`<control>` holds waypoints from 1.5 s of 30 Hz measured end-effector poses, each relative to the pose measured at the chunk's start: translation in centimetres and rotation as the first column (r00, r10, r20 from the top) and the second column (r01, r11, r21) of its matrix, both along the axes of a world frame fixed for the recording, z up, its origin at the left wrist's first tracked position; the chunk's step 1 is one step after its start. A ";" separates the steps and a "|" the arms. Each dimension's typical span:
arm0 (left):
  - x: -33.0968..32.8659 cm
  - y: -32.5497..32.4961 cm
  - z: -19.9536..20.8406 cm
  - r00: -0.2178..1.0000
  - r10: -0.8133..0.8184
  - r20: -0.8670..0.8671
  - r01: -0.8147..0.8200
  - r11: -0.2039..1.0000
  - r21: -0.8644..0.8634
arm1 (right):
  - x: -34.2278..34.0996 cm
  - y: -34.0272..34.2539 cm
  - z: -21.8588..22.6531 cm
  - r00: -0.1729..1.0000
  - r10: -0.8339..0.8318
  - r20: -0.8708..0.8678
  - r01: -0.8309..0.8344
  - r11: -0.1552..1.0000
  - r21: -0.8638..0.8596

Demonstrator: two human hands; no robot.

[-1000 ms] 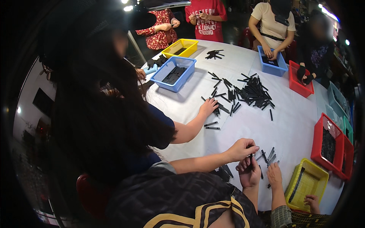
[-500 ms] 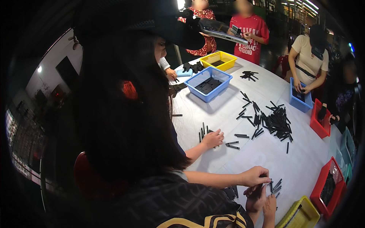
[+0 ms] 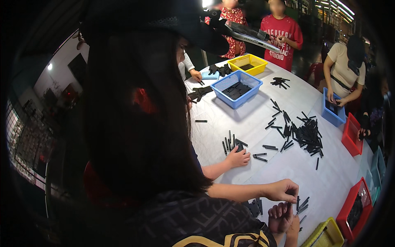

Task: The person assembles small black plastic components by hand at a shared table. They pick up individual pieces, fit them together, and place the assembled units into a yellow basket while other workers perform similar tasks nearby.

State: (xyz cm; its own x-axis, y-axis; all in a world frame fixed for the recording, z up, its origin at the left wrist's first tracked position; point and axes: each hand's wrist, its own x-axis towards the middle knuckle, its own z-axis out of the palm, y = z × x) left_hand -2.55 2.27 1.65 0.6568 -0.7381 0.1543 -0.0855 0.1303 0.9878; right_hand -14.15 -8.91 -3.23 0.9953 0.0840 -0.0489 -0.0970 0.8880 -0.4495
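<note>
Two forearms rise side by side from the lower edge; I cannot make out for certain which, if any, are mine. The left one ends in a hand (image 3: 280, 218) with curled fingers, beside a black patterned sleeve with yellow stripes (image 3: 247, 238). The other hand (image 3: 294, 227) is mostly hidden behind it, its fingers unseen. Just above, a hand (image 3: 283, 190) on an arm from the left points its pinched fingers down towards the curled hand; what they hold is too small to name. Several black strips (image 3: 303, 203) lie right beside these hands.
A person with long dark hair (image 3: 140, 115) fills the left. Another hand (image 3: 238, 157) rests by black strips. Beyond lie a strip pile (image 3: 308, 133), a blue basket (image 3: 236, 103) and a yellow basket (image 3: 259, 70). Red (image 3: 343, 222) and yellow baskets (image 3: 325, 236) line the right edge.
The whole scene has shifted rightward in the picture. The upper hand's fingers now point further down, and the lower hand's fingers look more curled.
</note>
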 end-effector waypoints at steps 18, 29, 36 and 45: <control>-0.4 -0.9 0.3 0.992 -0.012 0.128 0.004 0.998 0.056 | -5.5 -20.5 -15.9 0.996 0.048 -0.069 -0.055 -0.248 -0.967; 0.2 -1.8 2.1 0.938 -0.073 0.338 0.007 0.981 0.195 | -1.6 -7.8 -6.5 0.970 -0.218 -0.107 0.027 0.538 -0.842; -0.8 -2.8 2.5 0.982 -0.128 0.140 0.102 0.979 0.179 | -1.0 -3.4 -1.2 0.960 -0.274 0.060 0.267 0.829 -0.490; -0.9 -3.1 1.0 0.998 -0.053 0.029 0.048 0.988 0.145 | -0.5 -1.9 0.3 0.942 -0.321 0.094 0.324 0.810 -0.489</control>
State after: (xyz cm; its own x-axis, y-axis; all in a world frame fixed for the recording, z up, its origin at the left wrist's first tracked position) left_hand -3.46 -0.87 2.61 0.6147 -0.7861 0.0649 -0.1152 -0.0080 0.9933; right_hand -14.69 -10.82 -2.95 0.9613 -0.2753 0.0100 0.1603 0.5292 -0.8332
